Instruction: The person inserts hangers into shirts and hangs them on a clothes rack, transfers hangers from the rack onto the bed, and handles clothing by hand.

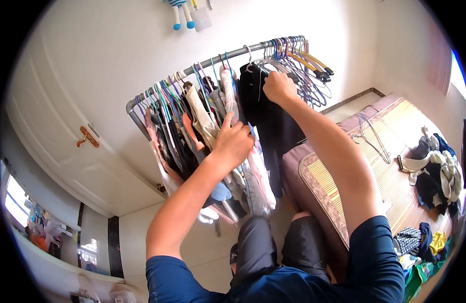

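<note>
A grey metal rail [207,63] holds a dense row of clothes on hangers. My right hand [280,87] is closed at the shoulder of a black garment [253,91], which hangs on a pale hanger near the rail's right part. My left hand [233,143] lies against the light-coloured clothes just left of the black garment, its index finger pointing up and the other fingers curled; what they hold, if anything, is hidden. Bare hangers [309,76], some with yellow-brown arms, crowd the rail's right end.
To the right stands a bed with a woven mat [364,171], bearing loose hangers [372,139], a pile of clothes [435,171] and more folded or heaped clothes [420,242]. A white door [66,131] is on the left. A striped doll [180,12] hangs on the wall.
</note>
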{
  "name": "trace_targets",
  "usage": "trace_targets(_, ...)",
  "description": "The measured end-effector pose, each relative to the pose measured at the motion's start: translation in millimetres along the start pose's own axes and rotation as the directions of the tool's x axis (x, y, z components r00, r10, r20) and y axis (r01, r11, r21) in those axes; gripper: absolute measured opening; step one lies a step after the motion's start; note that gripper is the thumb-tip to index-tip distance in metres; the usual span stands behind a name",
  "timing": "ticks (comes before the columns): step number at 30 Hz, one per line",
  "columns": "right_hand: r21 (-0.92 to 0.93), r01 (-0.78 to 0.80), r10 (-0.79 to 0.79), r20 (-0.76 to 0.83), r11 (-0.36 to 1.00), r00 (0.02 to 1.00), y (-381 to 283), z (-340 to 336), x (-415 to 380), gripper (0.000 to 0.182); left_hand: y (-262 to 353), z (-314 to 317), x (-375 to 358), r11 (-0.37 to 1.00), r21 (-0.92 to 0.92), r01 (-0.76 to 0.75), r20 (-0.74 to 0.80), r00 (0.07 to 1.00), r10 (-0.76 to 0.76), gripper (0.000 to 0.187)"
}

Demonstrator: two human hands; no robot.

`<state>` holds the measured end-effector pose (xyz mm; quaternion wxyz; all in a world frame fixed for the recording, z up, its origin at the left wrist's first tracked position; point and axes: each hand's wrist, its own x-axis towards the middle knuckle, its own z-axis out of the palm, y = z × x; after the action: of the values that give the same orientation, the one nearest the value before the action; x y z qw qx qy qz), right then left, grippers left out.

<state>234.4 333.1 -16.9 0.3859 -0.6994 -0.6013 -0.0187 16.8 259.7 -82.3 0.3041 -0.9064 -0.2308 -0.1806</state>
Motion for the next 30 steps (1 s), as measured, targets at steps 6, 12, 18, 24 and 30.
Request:
trace_targets(6, 0.096, 0.108, -0.105, -0.035, 0.99, 0.994, -4.9, 17.6, -17.6, 0.029, 13.6, 3.9, 15.8, 1.0, -0.021, -0.011, 0.026, 1.0, 0.011, 0.009)
trace_targets(12, 0.098, 0.192, -0.204, 0.125, 0.976, 0.971, -29.8, 21.7, -28.6, 0.037, 22.1, 7.4, 23.5, 0.999, 0.01, -0.036, 0.042, 0.998, 0.035, 0.007)
trace_targets(18, 0.282, 0.197, -0.259, 0.203, 0.939, 0.944, -26.4, 32.1, -33.0, 0.051, 52.6, 12.5, 4.8, 0.984, -0.17, -0.048, -0.027, 0.999, 0.044, 0.008)
trace_targets(24, 0.457, 0.234, -0.239, -0.048, 0.858, 0.97, 24.2, 42.7, -82.9, 0.066, 114.7, 41.3, -44.6, 0.9, -0.429, -0.084, -0.136, 0.99, 0.027, 0.008)
trace_targets(30, 0.368, 0.178, -0.218, 0.069, 0.912, 0.973, 153.6, 23.7, -200.2, 0.042, 189.2, 103.0, -137.9, 0.781, -0.608, 0.139, 0.187, 0.982, -0.028, 0.023)
